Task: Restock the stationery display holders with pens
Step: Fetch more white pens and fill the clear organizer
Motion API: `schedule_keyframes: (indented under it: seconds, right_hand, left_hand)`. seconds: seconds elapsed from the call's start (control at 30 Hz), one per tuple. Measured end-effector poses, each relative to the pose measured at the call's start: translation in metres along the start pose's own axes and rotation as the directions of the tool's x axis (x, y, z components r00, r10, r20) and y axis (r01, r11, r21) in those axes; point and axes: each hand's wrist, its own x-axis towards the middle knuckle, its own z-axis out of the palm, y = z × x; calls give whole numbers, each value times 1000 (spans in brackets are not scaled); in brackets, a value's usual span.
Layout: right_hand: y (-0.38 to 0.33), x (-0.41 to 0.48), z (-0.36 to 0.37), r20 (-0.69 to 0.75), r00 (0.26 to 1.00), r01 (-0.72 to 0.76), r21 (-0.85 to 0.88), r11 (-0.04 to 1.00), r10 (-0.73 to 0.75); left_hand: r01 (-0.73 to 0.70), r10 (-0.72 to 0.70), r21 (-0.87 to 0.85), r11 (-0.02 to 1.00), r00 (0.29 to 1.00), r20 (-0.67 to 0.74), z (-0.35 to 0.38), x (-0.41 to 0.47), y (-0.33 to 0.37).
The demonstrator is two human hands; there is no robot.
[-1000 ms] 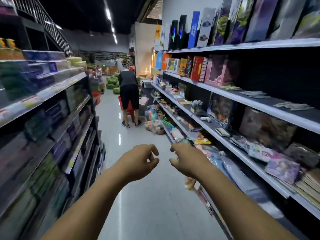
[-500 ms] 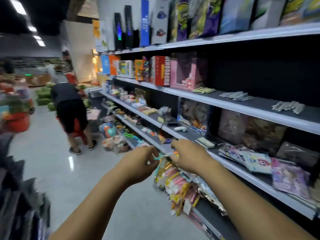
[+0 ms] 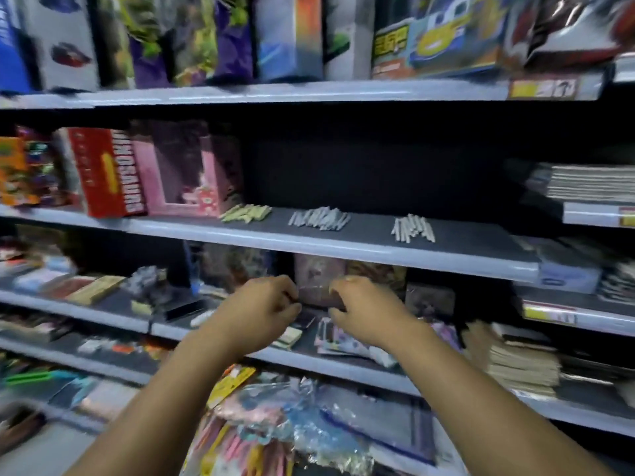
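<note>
My left hand [image 3: 261,309] and my right hand [image 3: 364,312] are raised side by side before the middle shelf [image 3: 343,367], fingers curled. A short dark object [image 3: 321,298], blurred, spans the gap between them, and each hand grips one end. What it is cannot be told. On the shelf above [image 3: 343,250] lie three loose piles of thin sticks that look like pens: a yellowish pile [image 3: 245,213], a grey pile [image 3: 319,218] and another grey pile [image 3: 412,228]. No display holder is plainly visible.
Boxed toys, among them a red dinosaur box [image 3: 106,171] and a pink box [image 3: 182,173], stand left of the piles. Flat packets and notebooks [image 3: 522,362] crowd the middle shelf. Bagged goods [image 3: 275,427] hang below my arms. Tall boxes line the top shelf [image 3: 309,91].
The view has swung right from the aisle to face the shelves squarely. My hands stayed close together and rose to the middle shelf. The person in the aisle is out of view.
</note>
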Motion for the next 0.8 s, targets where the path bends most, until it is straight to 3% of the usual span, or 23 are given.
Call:
schedule_keyframes:
  seconds: [0.27, 0.53, 0.67, 0.8]
  right_hand:
    - [130, 92, -7, -61, 981, -183, 16, 983, 183]
    - [231, 140, 8, -197, 905, -361, 114, 925, 378]
    - [271, 157, 15, -314, 823, -448, 151, 881, 473]
    - [313, 184, 20, -303, 789, -510, 161, 845, 534]
  left_hand:
    - [-159, 163, -95, 983, 986, 34, 52, 175, 14]
    - [-284, 306, -196, 939, 948, 92, 89, 324, 39]
    - [-293, 330, -187, 937, 921, 206, 115, 390, 49]
    - [-372, 359, -36, 927, 859, 365, 139, 433, 58]
